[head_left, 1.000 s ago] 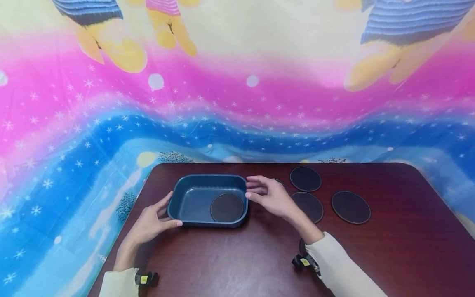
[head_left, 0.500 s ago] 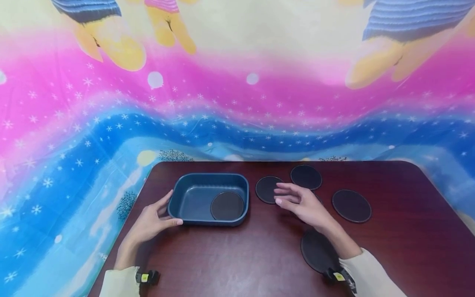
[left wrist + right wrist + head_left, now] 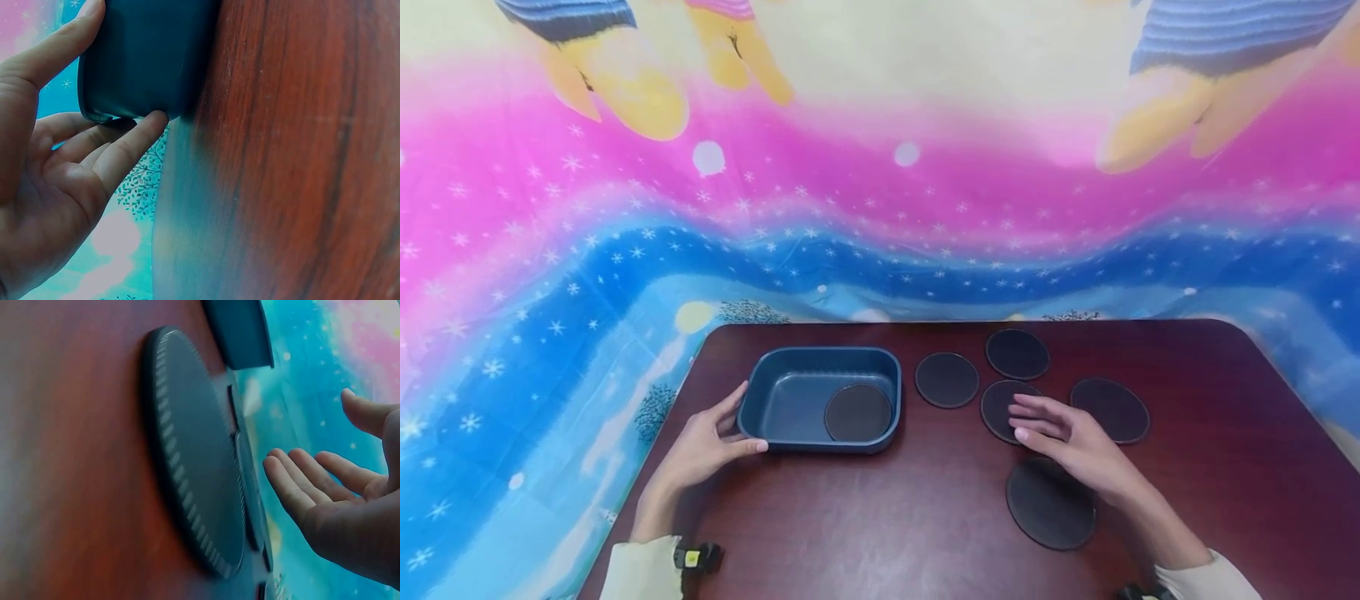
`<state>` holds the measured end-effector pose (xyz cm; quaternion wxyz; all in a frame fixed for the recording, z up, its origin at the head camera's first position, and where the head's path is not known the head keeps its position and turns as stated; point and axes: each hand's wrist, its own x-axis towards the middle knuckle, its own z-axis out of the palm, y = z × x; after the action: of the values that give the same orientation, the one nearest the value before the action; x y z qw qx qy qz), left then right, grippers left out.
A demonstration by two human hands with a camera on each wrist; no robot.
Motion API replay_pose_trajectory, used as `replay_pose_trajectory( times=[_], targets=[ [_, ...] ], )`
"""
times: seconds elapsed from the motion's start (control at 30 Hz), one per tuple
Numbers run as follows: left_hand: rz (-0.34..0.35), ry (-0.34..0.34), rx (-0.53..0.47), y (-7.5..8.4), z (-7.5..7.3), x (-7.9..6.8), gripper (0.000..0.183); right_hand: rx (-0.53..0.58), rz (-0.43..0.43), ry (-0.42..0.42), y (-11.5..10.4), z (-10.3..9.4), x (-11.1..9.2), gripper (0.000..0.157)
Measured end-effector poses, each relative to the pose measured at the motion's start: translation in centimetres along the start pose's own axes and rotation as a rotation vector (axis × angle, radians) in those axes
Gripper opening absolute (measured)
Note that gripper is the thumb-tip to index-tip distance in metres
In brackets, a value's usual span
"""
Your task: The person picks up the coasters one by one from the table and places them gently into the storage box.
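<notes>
A dark blue rectangular dish (image 3: 793,404) with rounded corners stands on the table, a black round coaster (image 3: 859,413) lying in its right part. My left hand (image 3: 703,450) holds the dish's left end, thumb at the front corner and fingers along the side. In the left wrist view, fingertips (image 3: 156,119) meet the dish wall (image 3: 144,56). Over the coasters on the right hovers my right hand (image 3: 1075,446), fingers loosely extended and holding nothing. It overlaps the middle coaster (image 3: 997,410) and the nearest coaster (image 3: 1051,508), whose ridged edge shows in the right wrist view.
Three more black coasters lie farther back: one beside the dish (image 3: 947,380), one near the back edge (image 3: 1017,354), and one to the right (image 3: 1108,408). The dark red-brown table (image 3: 880,525) backs onto a colourful printed cloth (image 3: 880,200).
My right hand has moved from the dish's right side rightward and toward me, over the coasters, uncovering the one beside the dish. The left hand and dish have stayed put.
</notes>
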<state>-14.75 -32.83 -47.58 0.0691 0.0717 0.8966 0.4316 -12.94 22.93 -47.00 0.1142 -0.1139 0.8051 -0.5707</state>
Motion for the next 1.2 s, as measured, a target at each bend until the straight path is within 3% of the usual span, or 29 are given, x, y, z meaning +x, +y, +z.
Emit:
replay_pose_trajectory(
  times=[0.33,0.47,0.7,0.8,0.97,1.2],
  targets=[
    [-0.019,-0.007,-0.009,0.1,-0.1,0.1,0.107,-0.082,-0.013,-0.005,2.3,-2.3,-3.8,0.06],
    [-0.016,-0.012,-0.01,0.0,-0.1,0.1,0.107,-0.217,-0.014,-0.003,2.5,-3.0,-4.9,0.063],
    [-0.019,-0.016,-0.011,0.0,-0.1,0.1,0.106,-0.583,-0.057,0.063,2.6,-3.3,-6.2,0.074],
    [-0.019,-0.016,-0.005,0.0,-0.1,0.1,0.106,-0.662,-0.077,0.069,2.7,-3.0,-6.5,0.079],
    [-0.018,-0.013,0.004,0.1,-0.1,0.1,0.107,-0.71,-0.096,0.046,2.9,-2.1,-6.7,0.086],
    [-0.024,-0.009,0.012,0.1,-0.1,0.1,0.109,-0.745,-0.055,0.035,2.6,-0.8,-6.8,0.096]
  ],
)
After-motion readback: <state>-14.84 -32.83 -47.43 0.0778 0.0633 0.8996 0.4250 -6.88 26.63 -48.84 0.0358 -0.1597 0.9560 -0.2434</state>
